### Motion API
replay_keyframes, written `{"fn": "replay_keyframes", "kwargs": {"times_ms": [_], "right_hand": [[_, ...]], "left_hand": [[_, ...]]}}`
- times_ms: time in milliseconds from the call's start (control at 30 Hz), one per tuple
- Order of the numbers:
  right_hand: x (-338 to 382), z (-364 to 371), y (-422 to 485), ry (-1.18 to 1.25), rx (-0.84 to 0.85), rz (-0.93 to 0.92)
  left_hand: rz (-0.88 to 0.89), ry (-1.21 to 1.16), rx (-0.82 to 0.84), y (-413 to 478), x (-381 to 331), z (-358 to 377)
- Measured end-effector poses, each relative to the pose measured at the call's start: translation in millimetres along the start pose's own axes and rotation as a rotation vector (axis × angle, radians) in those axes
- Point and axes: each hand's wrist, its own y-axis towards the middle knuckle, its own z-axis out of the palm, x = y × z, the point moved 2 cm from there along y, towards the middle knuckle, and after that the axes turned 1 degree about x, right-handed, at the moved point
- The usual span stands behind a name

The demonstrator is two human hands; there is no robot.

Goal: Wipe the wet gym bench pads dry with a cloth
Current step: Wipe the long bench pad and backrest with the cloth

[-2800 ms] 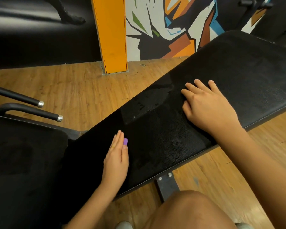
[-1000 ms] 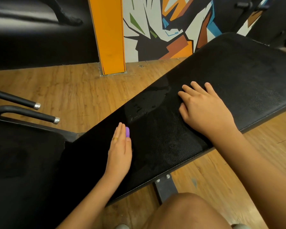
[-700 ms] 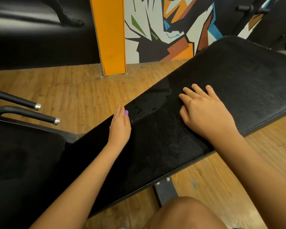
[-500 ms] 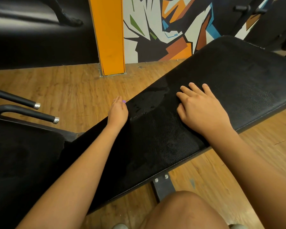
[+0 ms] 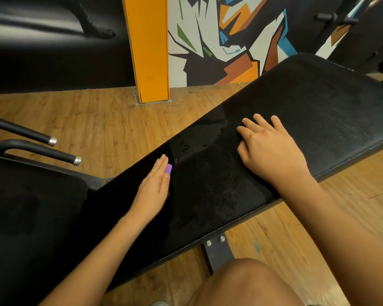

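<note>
- Head view: a long bench pad (image 5: 318, 102), black and grained, runs across the picture from lower left to upper right, above a wooden floor (image 5: 97, 120).
- A wet patch (image 5: 197, 140) glistens on the pad's far edge, between the two hands.
- The left hand (image 5: 154, 188) stands on its edge on the pad, just beside the wet patch. Its fingers are straight and pressed together.
- A small purple bit (image 5: 169, 168) shows by the thumb tip. I cannot tell whether it is cloth or whether the hand holds it.
- The right hand (image 5: 272, 151) lies palm down on the pad. Its fingers are loosely spread and grip nothing, and their tips are near the wet patch.
- A second pad (image 5: 31, 206), also black, fills the lower left, touching or nearly touching the long one.
- Two black bars (image 5: 51, 141) with chrome ends stick out above the second pad.
- A bolted bracket (image 5: 216, 248) shows under the long pad, with a bare knee (image 5: 241, 283) just below it.
- An orange pillar (image 5: 148, 47) and a painted wall (image 5: 230, 29) stand behind.
</note>
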Motion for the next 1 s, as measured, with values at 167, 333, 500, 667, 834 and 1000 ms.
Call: {"fn": "replay_keyframes", "kwargs": {"times_ms": [167,333,500,667,834,1000], "right_hand": [[-0.9,-0.5,0.7,-0.006,-0.004,0.002],[-0.9,2.6,0.9,-0.009,-0.013,0.001],[-0.2,-0.1,1.5,-0.010,-0.001,-0.007],[-0.6,0.0,-1.1,-0.014,-0.013,-0.003],[-1.2,-0.9,-0.7,-0.004,-0.010,0.003],[-0.1,-0.1,0.1,0.002,-0.010,0.000]], "left_hand": [[-0.008,0.021,0.046,61.9,12.2,-19.0],[0.053,-0.004,0.058,37.9,4.7,-9.7],[0.417,-0.017,0.153,-31.2,-48.9,21.2],[0.359,-0.043,0.079,-20.6,-44.4,24.4],[-0.108,-0.052,-0.086,42.3,22.6,-12.0],[-0.014,-0.025,-0.011,28.9,8.5,-6.4]]}}
